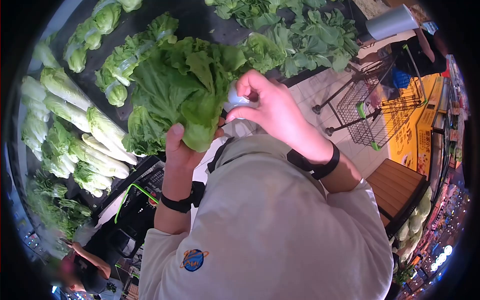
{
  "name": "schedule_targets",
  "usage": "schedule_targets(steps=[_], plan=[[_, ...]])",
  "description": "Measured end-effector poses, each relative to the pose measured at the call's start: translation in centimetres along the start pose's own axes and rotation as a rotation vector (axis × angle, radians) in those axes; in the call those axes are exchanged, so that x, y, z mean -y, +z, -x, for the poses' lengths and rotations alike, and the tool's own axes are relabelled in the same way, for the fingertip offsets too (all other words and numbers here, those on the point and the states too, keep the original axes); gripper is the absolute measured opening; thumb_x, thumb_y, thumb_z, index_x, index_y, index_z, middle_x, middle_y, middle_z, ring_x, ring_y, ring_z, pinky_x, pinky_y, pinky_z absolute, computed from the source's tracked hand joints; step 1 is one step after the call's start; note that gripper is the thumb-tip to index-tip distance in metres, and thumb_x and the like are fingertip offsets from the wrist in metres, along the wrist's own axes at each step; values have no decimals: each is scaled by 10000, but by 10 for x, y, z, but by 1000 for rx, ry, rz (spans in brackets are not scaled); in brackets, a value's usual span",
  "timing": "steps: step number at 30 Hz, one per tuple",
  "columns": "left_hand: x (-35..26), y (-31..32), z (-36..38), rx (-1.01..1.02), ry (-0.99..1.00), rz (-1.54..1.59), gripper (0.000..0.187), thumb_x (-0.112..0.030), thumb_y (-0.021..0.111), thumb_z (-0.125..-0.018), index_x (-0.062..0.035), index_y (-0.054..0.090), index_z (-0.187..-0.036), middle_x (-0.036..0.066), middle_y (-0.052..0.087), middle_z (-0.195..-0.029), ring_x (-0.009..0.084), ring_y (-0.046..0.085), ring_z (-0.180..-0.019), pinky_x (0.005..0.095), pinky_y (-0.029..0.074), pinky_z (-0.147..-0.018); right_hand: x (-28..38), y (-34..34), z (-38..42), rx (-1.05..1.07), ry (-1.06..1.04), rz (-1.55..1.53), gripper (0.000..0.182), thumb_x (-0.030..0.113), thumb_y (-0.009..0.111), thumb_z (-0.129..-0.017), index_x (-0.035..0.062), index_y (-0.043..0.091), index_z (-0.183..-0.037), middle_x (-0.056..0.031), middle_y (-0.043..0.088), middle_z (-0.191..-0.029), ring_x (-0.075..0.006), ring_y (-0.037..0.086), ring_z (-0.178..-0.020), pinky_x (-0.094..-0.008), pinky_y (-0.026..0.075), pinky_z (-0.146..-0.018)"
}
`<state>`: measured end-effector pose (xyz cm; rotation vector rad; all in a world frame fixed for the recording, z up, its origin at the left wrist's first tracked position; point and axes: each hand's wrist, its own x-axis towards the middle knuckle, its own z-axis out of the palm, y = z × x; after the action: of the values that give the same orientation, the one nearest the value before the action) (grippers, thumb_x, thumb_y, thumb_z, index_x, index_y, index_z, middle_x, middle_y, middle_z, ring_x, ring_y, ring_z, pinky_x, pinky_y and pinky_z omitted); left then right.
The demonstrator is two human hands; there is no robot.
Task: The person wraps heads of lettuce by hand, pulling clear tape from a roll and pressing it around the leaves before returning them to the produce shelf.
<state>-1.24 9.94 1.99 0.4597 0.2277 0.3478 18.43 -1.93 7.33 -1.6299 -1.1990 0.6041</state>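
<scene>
My left hand (183,146) grips a leafy green lettuce (175,82) from below, with the thumb over its base. The lettuce is held up above the produce shelf, its loose leaves spread upward. Just right of it is my right hand (262,102), with fingers curled and the thumb bent toward them. A pale, bluish-white thing (234,97) shows between that thumb and the fingers, but I cannot make out what it is. Part of the left hand's fingers is hidden behind the lettuce.
Napa cabbages (75,110) and wrapped lettuces (117,70) lie on the dark shelf (192,20), with leafy greens (310,42) at its far end. A shopping cart (370,97) stands at right near a person (422,55). Another person (87,265) is at lower left.
</scene>
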Motion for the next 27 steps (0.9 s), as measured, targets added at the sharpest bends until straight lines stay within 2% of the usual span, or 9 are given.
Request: schedule_targets(steps=[6, 11, 13, 15, 17, 20, 22, 24, 27], plan=[[7, 0, -3, 10, -8, 58, 798, -447, 717, -794, -22, 420, -1402, 199, 540, -1316, 337, 590, -1142, 464, 535, -923, -6, -3, 0, 19, 25, 74, 396, 161, 853, -708, 43, 526, -898, -46, 648, -840, -123, 610, -722, -287, 524, -678], [10, -3, -5, 13, -4, 89, 791, -458, 719, -786, -29, 438, -1388, 185, 552, -1298, 328, 599, -1118, 460, 540, -899, -7, -2, 1, 65, 93, -95, 135, 57, 764, -789, 6, 663, -861, -62, 702, -835, -96, 667, -766, -259, 531, -693], [9, 1, -6, 12, -7, 96, 789, -461, 719, -785, -31, 442, -1386, 178, 556, -1292, 325, 601, -1109, 462, 541, -891, -7, -2, 1, 78, 122, -106, 111, 46, 753, -799, -1, 675, -864, -67, 709, -832, -103, 674, -773, -254, 530, -696], [8, 10, -6, -81, -6, -27, 799, -531, 718, -765, -100, 455, -1384, 150, 538, -1276, 264, 563, -1031, 361, 472, -780, -11, -2, 0, 94, 148, -117, 89, 34, 741, -810, -7, 687, -867, -71, 717, -830, -109, 681, -781, -250, 529, -698], [7, 6, -6, -116, 12, 0, 800, -532, 717, -767, -95, 455, -1383, 150, 536, -1285, 267, 569, -1036, 361, 479, -787, -22, -2, 0, 129, 260, -494, 85, 29, 744, -816, -23, 687, -851, -81, 719, -844, -126, 676, -765, -257, 531, -706], [6, 5, -6, -208, 38, 29, 766, -518, 702, -791, -87, 461, -1376, 146, 544, -1288, 277, 587, -1038, 371, 498, -799, -24, -12, -1, 134, 367, -686, 96, 41, 762, -812, -12, 691, -848, -87, 716, -863, -137, 669, -779, -270, 532, -735], [7, 6, -6, -262, 52, 32, 731, -502, 688, -813, -84, 467, -1370, 143, 555, -1282, 284, 599, -1036, 382, 510, -805, -26, -16, 1, 154, 409, -741, 112, 57, 768, -806, -15, 698, -858, -89, 715, -872, -132, 667, -788, -267, 526, -747], [10, 2, -6, -417, 11, -217, 628, -424, 656, -869, -57, 483, -1348, 126, 596, -1239, 288, 622, -1035, 401, 527, -811, -24, -22, 2, 226, 488, -842, 143, 72, 787, -787, -4, 710, -881, -77, 710, -900, -124, 654, -831, -261, 511, -780], [17, 0, -14, -480, 100, -362, 510, -334, 611, -922, -31, 505, -1318, 106, 633, -1179, 268, 630, -1035, 409, 530, -822, -25, -24, 3, 336, 496, -834, 157, 71, 803, -769, 13, 714, -883, -56, 701, -884, -124, 640, -845, -267, 505, -790]])
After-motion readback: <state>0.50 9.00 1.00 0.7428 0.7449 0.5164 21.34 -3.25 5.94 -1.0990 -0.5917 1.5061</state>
